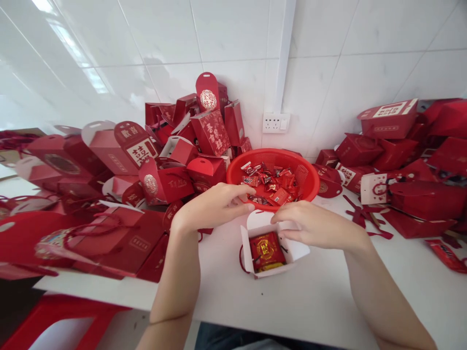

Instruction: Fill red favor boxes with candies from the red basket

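An open gift box (297,253), white inside, stands on the table with its flaps raised. In it lie a red packet with gold print (267,249) and something yellow below. My right hand (310,221) is over the box's right side, fingers bent and apart at the flaps; its fingertips are partly hidden. Behind the box is a red plastic basket (310,182) of small red-wrapped candies (279,182). At the basket's front left rim, my left hand (228,201) reaches over the nearest candies, thumb and fingers apart. I see nothing held in it.
Red gift boxes (120,238) with cord handles crowd the left side, and more are piled (209,131) against the tiled wall. Another heap of boxes (423,194) stands at the right, near dark red ribbons (365,214) and a red packet (445,255). A red stool (69,311) is at lower left.
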Demonstrator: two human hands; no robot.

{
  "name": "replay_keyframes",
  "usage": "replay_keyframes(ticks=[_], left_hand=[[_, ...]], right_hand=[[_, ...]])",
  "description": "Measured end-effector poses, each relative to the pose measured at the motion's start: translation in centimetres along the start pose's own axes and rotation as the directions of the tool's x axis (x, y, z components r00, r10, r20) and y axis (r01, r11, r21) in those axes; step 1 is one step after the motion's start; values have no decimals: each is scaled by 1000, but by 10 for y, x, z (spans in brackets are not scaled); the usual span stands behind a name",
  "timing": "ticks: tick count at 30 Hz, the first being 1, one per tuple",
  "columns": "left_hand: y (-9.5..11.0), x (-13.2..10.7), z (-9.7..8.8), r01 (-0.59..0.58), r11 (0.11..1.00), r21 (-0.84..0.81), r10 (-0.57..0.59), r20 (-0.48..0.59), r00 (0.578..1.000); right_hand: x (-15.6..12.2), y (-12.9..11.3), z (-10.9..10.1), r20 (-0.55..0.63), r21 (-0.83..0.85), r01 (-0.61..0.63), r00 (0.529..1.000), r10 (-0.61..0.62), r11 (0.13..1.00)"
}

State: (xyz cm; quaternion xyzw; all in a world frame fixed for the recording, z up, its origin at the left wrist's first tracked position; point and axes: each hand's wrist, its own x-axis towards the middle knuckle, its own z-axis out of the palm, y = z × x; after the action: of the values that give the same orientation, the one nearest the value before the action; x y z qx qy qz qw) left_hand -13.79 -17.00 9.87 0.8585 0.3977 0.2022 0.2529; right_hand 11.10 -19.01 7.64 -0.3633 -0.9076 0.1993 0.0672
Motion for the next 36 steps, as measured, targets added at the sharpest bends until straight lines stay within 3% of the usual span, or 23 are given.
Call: replay_keyframes(ticks=[4,9,12,16,20,23,27,36], left_hand=[[0,-1,-1,2,999,49,-5,67,998],[1,-3,-1,72,993,93,-88,184,979],[4,-6,4,91,991,99,-114,257,960],[4,-14,22,19,1000,-6,-16,293,956],[-8,-28,51,-40,993,-107,63,217,974],[-17,-39,71,-34,989,-140,43,62,997],[-21,-53,89,22,986,-166,-34,-70,997],[-21,-66,108,-31,969,-247,12,-81,997]], right_hand=[[-20,8,-4,-129,-70,-149,982,139,986],[-39,13,8,-116,-70,-306,948,297,949],[-45,16,23,-180,29,-277,944,278,960],[-47,20,46,-318,197,-79,938,140,977],[-44,22,71,-365,282,77,930,33,956],[-42,23,89,-363,302,90,931,28,949],[-42,28,108,-369,341,76,928,59,937],[-44,35,122,-386,350,78,920,68,934]])
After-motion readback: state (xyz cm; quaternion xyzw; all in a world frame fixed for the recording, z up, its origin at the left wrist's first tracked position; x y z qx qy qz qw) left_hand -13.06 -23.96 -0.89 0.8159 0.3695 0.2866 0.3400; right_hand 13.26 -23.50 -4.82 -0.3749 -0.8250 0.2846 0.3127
